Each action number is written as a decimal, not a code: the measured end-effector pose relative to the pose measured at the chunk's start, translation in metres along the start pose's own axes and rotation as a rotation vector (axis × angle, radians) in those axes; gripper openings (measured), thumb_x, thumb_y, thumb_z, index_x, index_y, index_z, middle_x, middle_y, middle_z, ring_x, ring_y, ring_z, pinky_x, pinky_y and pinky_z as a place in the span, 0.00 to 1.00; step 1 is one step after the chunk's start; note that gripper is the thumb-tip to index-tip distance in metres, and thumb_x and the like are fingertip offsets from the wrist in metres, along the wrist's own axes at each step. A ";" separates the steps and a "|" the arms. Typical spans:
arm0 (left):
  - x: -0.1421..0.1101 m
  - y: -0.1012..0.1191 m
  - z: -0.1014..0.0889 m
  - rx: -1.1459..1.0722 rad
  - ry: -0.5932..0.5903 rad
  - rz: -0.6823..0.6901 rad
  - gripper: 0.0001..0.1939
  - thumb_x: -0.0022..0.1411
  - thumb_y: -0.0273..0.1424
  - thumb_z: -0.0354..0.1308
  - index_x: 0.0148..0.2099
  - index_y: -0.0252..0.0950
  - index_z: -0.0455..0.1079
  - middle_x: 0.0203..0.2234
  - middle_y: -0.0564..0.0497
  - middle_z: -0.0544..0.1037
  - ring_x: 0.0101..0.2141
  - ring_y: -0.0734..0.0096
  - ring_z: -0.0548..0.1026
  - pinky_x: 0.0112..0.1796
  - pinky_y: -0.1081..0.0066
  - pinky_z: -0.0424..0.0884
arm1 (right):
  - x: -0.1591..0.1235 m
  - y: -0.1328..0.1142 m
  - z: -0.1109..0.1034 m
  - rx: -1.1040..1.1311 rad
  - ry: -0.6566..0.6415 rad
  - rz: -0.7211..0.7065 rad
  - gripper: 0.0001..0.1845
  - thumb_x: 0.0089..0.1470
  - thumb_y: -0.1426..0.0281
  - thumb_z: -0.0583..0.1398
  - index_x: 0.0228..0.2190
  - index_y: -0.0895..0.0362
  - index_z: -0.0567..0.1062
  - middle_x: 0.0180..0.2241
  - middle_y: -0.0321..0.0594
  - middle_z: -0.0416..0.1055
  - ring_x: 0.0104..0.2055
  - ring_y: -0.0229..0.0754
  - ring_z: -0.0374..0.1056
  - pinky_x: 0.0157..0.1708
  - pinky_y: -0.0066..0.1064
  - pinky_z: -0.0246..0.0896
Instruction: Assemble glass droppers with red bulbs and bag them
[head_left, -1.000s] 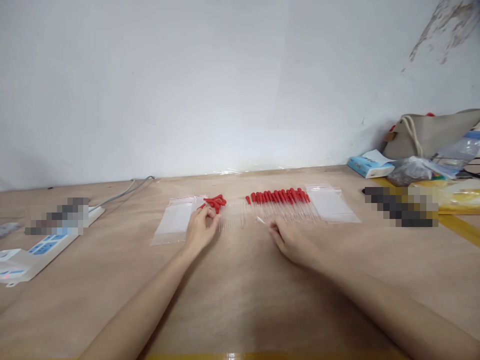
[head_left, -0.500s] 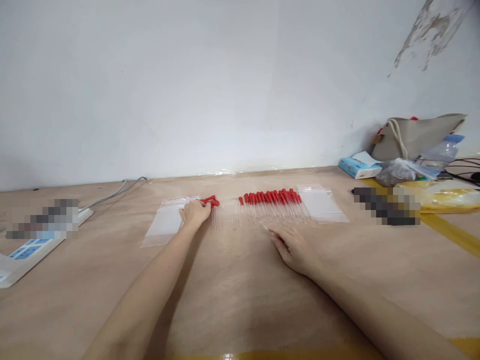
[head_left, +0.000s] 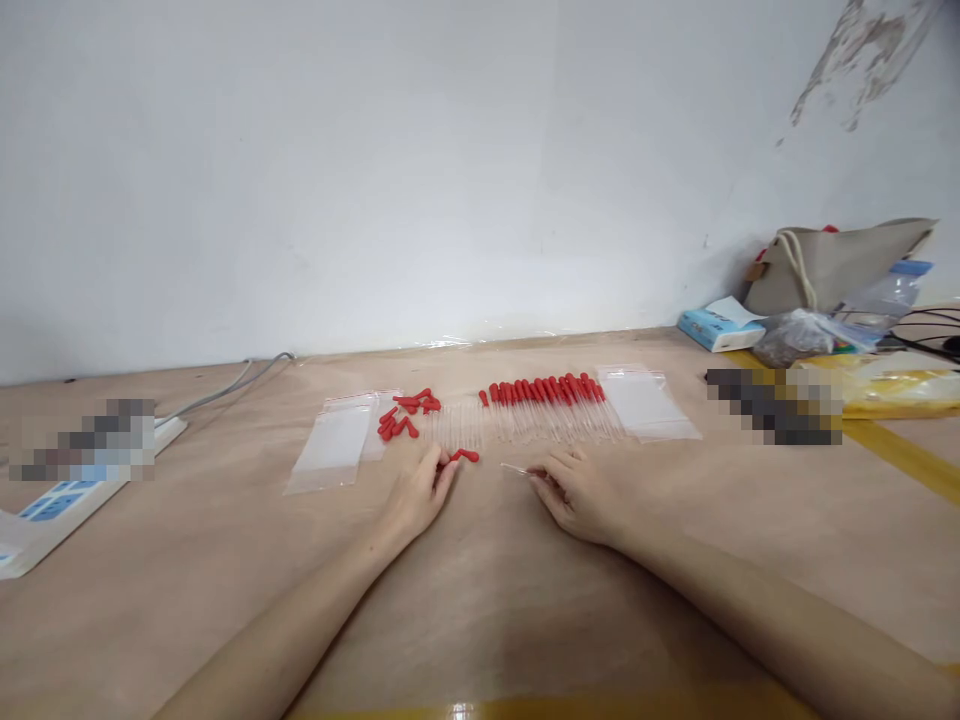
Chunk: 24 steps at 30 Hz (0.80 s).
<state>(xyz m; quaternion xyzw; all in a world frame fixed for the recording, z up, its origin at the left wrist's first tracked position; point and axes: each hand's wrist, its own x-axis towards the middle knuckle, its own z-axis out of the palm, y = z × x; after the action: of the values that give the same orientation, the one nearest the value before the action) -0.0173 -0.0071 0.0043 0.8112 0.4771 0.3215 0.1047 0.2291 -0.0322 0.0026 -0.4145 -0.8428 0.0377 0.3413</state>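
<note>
Seemingly, thin tube (head_left: 514, 468) in right hand (head_left: 579, 497)

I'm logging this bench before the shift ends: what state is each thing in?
Left hand: fingers closed on a red bulb
Right hand: fingers closed on a thin clear tube
Loose red bulbs: scattered in a pile
Bare tubes: lying side by side, uncapped
Droppers: bulbs on, in a row
Right clear bag: lying flat
Tissue pack: tissue sticking out
</note>
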 end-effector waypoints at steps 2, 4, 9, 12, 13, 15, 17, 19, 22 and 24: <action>0.003 0.001 -0.001 -0.055 0.041 -0.022 0.05 0.61 0.33 0.48 0.36 0.36 0.60 0.28 0.53 0.68 0.29 0.72 0.68 0.32 0.70 0.65 | 0.005 -0.001 0.000 0.020 0.004 0.032 0.08 0.54 0.72 0.50 0.33 0.56 0.68 0.30 0.39 0.69 0.32 0.37 0.64 0.35 0.31 0.54; 0.006 0.008 -0.004 -0.083 0.042 0.001 0.07 0.60 0.32 0.49 0.40 0.37 0.62 0.31 0.51 0.68 0.33 0.71 0.68 0.35 0.70 0.66 | 0.009 -0.001 0.002 0.072 0.026 0.079 0.07 0.53 0.72 0.51 0.34 0.56 0.68 0.29 0.38 0.69 0.29 0.36 0.64 0.33 0.30 0.55; 0.008 0.032 0.000 -0.181 -0.067 0.005 0.07 0.59 0.32 0.50 0.38 0.38 0.67 0.33 0.50 0.69 0.34 0.70 0.69 0.32 0.72 0.66 | 0.011 0.001 0.009 0.177 0.145 0.179 0.08 0.54 0.69 0.50 0.32 0.56 0.68 0.26 0.37 0.67 0.27 0.36 0.62 0.28 0.28 0.56; 0.007 0.031 0.015 -0.320 -0.107 -0.089 0.07 0.58 0.32 0.51 0.38 0.36 0.67 0.31 0.50 0.72 0.29 0.72 0.70 0.29 0.73 0.66 | 0.007 0.001 0.010 0.197 0.123 0.165 0.08 0.54 0.69 0.50 0.32 0.56 0.68 0.25 0.37 0.67 0.26 0.36 0.62 0.29 0.29 0.57; 0.007 0.028 0.019 -0.355 -0.110 -0.117 0.07 0.58 0.32 0.51 0.38 0.36 0.67 0.30 0.51 0.73 0.28 0.72 0.70 0.28 0.73 0.66 | 0.006 0.001 0.010 0.194 0.096 0.147 0.08 0.55 0.69 0.50 0.33 0.56 0.69 0.26 0.37 0.68 0.26 0.36 0.62 0.30 0.29 0.57; 0.006 0.024 0.024 -0.398 -0.111 -0.152 0.08 0.58 0.33 0.51 0.38 0.35 0.67 0.28 0.51 0.73 0.27 0.73 0.70 0.27 0.73 0.66 | 0.004 0.001 0.009 0.170 0.053 0.108 0.08 0.55 0.69 0.50 0.33 0.55 0.69 0.27 0.36 0.68 0.29 0.36 0.63 0.32 0.30 0.56; 0.006 0.022 0.025 -0.411 -0.105 -0.157 0.09 0.58 0.34 0.52 0.38 0.35 0.67 0.28 0.51 0.73 0.27 0.73 0.70 0.27 0.74 0.65 | 0.004 0.000 0.009 0.140 0.029 0.076 0.08 0.55 0.69 0.51 0.34 0.55 0.69 0.28 0.36 0.69 0.30 0.37 0.63 0.35 0.32 0.55; 0.004 0.023 0.023 -0.410 -0.105 -0.150 0.09 0.58 0.34 0.52 0.37 0.36 0.67 0.27 0.52 0.73 0.27 0.74 0.69 0.27 0.74 0.65 | 0.005 -0.001 0.009 0.127 0.017 0.055 0.08 0.55 0.70 0.51 0.34 0.55 0.69 0.28 0.36 0.69 0.31 0.37 0.63 0.37 0.33 0.54; 0.003 0.027 0.021 -0.388 -0.105 -0.140 0.09 0.58 0.35 0.52 0.38 0.36 0.67 0.27 0.53 0.73 0.26 0.74 0.68 0.27 0.74 0.65 | 0.005 0.000 0.010 0.131 0.002 0.031 0.08 0.55 0.70 0.51 0.34 0.55 0.69 0.28 0.37 0.69 0.30 0.36 0.63 0.37 0.33 0.53; 0.003 0.028 0.020 -0.384 -0.098 -0.140 0.09 0.58 0.35 0.52 0.38 0.36 0.67 0.28 0.53 0.73 0.26 0.74 0.69 0.28 0.74 0.65 | 0.005 0.001 0.010 0.138 -0.019 0.012 0.08 0.55 0.70 0.51 0.34 0.55 0.69 0.27 0.36 0.69 0.29 0.36 0.63 0.36 0.33 0.53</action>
<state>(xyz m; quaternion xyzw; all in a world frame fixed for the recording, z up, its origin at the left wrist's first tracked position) 0.0159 -0.0166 0.0030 0.7560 0.4565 0.3586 0.3025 0.2215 -0.0261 -0.0029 -0.3946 -0.8389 0.1017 0.3609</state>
